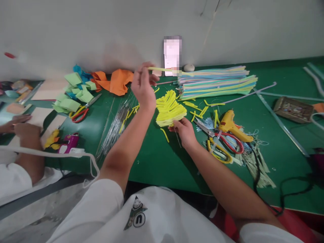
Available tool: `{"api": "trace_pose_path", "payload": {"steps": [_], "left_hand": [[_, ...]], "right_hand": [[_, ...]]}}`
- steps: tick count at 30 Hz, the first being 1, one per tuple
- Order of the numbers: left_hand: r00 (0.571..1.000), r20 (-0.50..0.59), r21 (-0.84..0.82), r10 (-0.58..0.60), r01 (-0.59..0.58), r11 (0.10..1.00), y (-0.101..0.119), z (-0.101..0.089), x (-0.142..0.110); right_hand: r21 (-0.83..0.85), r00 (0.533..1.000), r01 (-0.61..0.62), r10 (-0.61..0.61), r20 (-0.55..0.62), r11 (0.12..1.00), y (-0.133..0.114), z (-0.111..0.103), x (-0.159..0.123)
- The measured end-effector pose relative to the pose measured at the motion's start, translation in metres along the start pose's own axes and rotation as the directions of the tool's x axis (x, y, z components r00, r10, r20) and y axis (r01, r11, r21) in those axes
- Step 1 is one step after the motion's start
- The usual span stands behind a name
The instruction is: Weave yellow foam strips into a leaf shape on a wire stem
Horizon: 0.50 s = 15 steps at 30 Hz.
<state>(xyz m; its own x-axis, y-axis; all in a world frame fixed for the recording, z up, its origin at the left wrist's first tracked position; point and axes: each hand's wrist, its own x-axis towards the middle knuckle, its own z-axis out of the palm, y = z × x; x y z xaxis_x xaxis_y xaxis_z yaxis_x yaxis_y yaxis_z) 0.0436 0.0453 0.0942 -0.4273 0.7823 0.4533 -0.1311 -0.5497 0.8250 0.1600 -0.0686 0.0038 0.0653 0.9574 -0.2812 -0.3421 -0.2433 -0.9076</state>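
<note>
My left hand (144,84) is raised near the wall, its fingers closed around one end of a pale yellow pipe cleaner (164,69). The strip stretches rightward in front of the phone, toward a bundle of pipe cleaners (217,82). Lower down, my right hand (186,132) pinches the near edge of a bright yellow leaf-like piece (170,109), which looks built from rows of folded pipe cleaners. A thin wire (178,138) pokes out below those fingers. Short yellow cuttings (194,106) lie around the piece on the green table (152,162).
Scissors (222,145) and a yellow glue gun (234,126) lie right of my right hand. Metal wires (116,125) spread beneath my left forearm. A lit phone (172,55) leans on the wall. At left, another person's hands (25,126) are near paper and green scraps (76,92).
</note>
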Motion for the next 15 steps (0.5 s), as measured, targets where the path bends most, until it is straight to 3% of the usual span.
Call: {"api": "trace_pose_path", "payload": {"steps": [5, 9, 11, 13, 15], "left_hand": [[0.962, -0.246, -0.153, -0.118, 0.081, 0.985, 0.023, -0.045, 0.013], [0.833, -0.413, -0.302, -0.368, 0.256, 0.918, 0.022, -0.077, 0.013], [0.773, -0.461, -0.321, -0.435, 0.312, 0.894, 0.018, -0.088, 0.011], [0.76, -0.491, -0.275, -0.425, 0.327, 0.904, 0.012, -0.097, 0.006], [0.784, -0.491, -0.219, -0.379, 0.31, 0.925, 0.007, -0.103, 0.001]], "right_hand": [[0.163, 0.998, 0.031, -0.023, -0.053, 0.986, 0.001, -0.001, 0.0], [0.203, 0.995, 0.032, -0.012, -0.097, 0.979, 0.001, -0.003, 0.002], [0.216, 0.994, 0.036, -0.014, -0.104, 0.976, 0.001, -0.003, 0.002], [0.236, 0.994, 0.028, -0.003, -0.105, 0.971, 0.0, -0.003, 0.002], [0.252, 0.994, 0.016, 0.012, -0.111, 0.968, 0.0, -0.003, 0.002]]}}
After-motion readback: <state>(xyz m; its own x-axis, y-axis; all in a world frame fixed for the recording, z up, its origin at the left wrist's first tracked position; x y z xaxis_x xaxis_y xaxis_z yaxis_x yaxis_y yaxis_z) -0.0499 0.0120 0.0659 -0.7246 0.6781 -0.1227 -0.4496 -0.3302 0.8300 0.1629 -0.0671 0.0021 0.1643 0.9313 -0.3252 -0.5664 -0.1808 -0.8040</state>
